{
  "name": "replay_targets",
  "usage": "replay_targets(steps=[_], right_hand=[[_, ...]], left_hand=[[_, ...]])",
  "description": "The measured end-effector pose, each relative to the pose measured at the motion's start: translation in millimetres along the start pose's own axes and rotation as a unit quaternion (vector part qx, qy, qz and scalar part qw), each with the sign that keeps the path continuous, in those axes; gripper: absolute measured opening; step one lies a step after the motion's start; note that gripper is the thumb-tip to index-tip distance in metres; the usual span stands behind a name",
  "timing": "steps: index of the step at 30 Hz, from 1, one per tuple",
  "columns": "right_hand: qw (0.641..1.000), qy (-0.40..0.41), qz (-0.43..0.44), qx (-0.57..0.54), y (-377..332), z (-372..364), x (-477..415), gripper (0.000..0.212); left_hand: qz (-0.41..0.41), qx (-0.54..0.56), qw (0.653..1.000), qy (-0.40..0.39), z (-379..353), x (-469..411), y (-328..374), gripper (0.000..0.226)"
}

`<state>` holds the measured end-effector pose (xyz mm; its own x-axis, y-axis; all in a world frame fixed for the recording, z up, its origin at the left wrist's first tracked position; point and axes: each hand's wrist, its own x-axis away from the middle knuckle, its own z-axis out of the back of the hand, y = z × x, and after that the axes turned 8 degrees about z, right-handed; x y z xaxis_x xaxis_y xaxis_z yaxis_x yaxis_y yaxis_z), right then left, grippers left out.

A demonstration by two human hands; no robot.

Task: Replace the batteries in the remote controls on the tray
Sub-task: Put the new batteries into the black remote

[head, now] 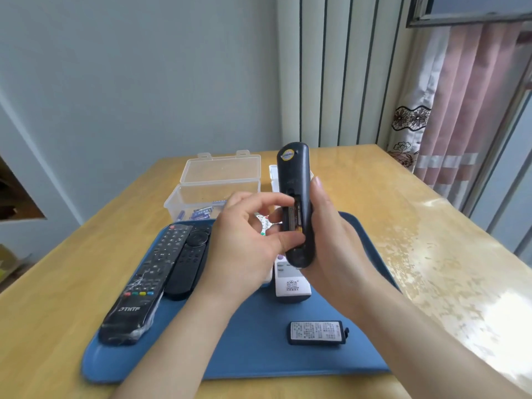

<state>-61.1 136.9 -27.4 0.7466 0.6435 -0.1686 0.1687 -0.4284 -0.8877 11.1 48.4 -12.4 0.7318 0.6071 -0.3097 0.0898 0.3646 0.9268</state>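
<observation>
- The surface is a yellowish wooden table [403, 226] under a glossy clear cover that catches window glare on its right side.
- Behind the table stand a pale blue-grey wall [129, 82], a ribbed white radiator-like panel [339, 76], and, at the right, a pink curtain [460, 105] with a lace flower trim.
- A blue tray [259, 341] lies on the table nearest the person, its near edge partly covered by both forearms.
- The right hand [325, 226] is closed around a dark remote control [296, 180], holding it upright above the tray, back side toward the camera, battery compartment open.
- The left hand [247, 237] has its fingertips at that open compartment, pinched together; whether a battery is between them cannot be made out.
- The detached battery cover [316, 333] lies on the tray, near its front, label up.
- On the tray's left side two black remotes lie side by side and touching: a long plastic-wrapped remote [138, 286] and a shorter black remote [190, 257].
- A white remote [290, 280] lies mid-tray, mostly hidden behind the hands.
- Beyond the tray a clear plastic box [218, 182] stands with its lid open; blue batteries [201, 212] lie inside.
- A white object behind the raised remote is too hidden to identify.
</observation>
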Motion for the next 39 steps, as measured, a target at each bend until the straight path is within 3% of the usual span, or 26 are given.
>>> replay_targets(steps=[4, 11, 15, 17, 20, 24, 28, 34, 39], right_hand=[[0.996, -0.051, 0.002, 0.072, 10, -6, 2, 0.049], [0.997, -0.070, -0.025, -0.034, -4, 0, 1, 0.026], [0.992, -0.067, -0.042, -0.103, -15, 5, -1, 0.025], [0.991, -0.050, -0.042, -0.116, -17, 10, -3, 0.024], [0.993, -0.029, -0.033, -0.113, -15, 13, -5, 0.022], [0.994, -0.018, -0.034, -0.107, -15, 12, -6, 0.024], [0.992, 0.004, -0.039, -0.122, -15, 12, -7, 0.027], [0.995, -0.014, -0.028, -0.094, -13, 5, -1, 0.028], [0.997, -0.010, 0.000, -0.074, -9, 0, 0, 0.031]], left_hand=[[0.190, 0.162, 0.964, -0.086, 10, -8, -8, 0.063], [0.191, 0.181, 0.958, -0.114, 9, -7, -12, 0.060], [0.231, 0.339, 0.900, -0.147, 13, -9, -8, 0.047], [0.237, 0.365, 0.890, -0.137, 15, -11, -8, 0.045], [0.220, 0.353, 0.903, -0.110, 18, -13, -12, 0.048], [0.168, 0.314, 0.933, -0.050, 18, -14, -16, 0.040], [0.126, 0.309, 0.943, 0.002, 18, -14, -16, 0.032], [0.007, 0.209, 0.978, 0.013, 12, -6, -2, 0.019], [-0.072, 0.108, 0.991, 0.032, 3, -1, -3, 0.031]])
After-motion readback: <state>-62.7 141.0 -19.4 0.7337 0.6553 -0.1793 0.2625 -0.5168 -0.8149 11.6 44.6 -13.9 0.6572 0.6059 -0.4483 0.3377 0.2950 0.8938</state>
